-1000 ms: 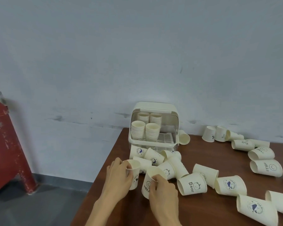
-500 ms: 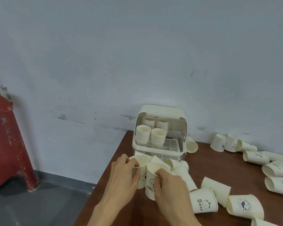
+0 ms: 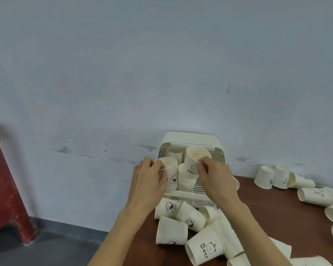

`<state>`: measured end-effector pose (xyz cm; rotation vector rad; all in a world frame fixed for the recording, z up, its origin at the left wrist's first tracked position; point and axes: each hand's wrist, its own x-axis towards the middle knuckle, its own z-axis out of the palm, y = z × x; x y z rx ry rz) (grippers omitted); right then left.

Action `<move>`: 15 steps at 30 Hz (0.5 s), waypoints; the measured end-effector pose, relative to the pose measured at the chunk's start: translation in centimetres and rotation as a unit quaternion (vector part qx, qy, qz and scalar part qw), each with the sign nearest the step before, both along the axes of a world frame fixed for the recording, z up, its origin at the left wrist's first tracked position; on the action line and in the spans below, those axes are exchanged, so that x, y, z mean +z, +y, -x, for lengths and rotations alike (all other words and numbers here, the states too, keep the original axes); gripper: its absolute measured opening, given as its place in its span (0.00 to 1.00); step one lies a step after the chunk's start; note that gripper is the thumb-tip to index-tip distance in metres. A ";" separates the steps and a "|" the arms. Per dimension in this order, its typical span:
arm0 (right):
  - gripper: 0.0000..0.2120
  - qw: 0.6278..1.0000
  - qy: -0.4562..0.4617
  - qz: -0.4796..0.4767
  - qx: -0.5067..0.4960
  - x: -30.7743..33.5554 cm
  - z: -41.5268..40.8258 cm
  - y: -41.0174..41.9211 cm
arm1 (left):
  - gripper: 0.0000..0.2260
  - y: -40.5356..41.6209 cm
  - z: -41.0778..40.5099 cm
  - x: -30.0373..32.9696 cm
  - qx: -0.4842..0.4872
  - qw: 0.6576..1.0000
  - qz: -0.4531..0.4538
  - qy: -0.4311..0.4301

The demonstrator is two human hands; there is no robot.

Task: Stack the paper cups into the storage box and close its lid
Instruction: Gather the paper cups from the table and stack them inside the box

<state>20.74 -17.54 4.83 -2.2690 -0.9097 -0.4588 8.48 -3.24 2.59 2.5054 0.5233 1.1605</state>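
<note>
My left hand (image 3: pixel 150 179) is gripping a whale-print cup (image 3: pixel 169 175) upright at the storage box (image 3: pixel 190 143) mouth, ready to nest on a stack. My right hand (image 3: pixel 213 175) is pinching the HELLO cup (image 3: pixel 195 160) rim, lowering it onto the front stack (image 3: pixel 186 181). Loose cups (image 3: pixel 206 246) are littering the desk (image 3: pixel 258 204).

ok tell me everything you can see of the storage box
The storage box is cream plastic with rounded corners and stands at the table's back left corner against the wall. Its lid is raised, the front open. Inside are stacks of paper cups on a slatted rack. The left hand and right hand each hold a cup at the opening. Loose cups lie against its base.
</note>
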 end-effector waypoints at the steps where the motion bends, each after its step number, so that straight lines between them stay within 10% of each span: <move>1: 0.11 1.000 -0.002 0.013 -0.003 -0.1 -1.3 0.9 | 0.04 0.6 -0.9 0.3 0.003 1.000 -0.009 -0.003; 15: 0.05 0.972 -0.043 0.228 -0.024 -3.6 -6.1 5.5 | 0.07 5.4 -8.2 0.3 0.046 0.995 -0.082 0.037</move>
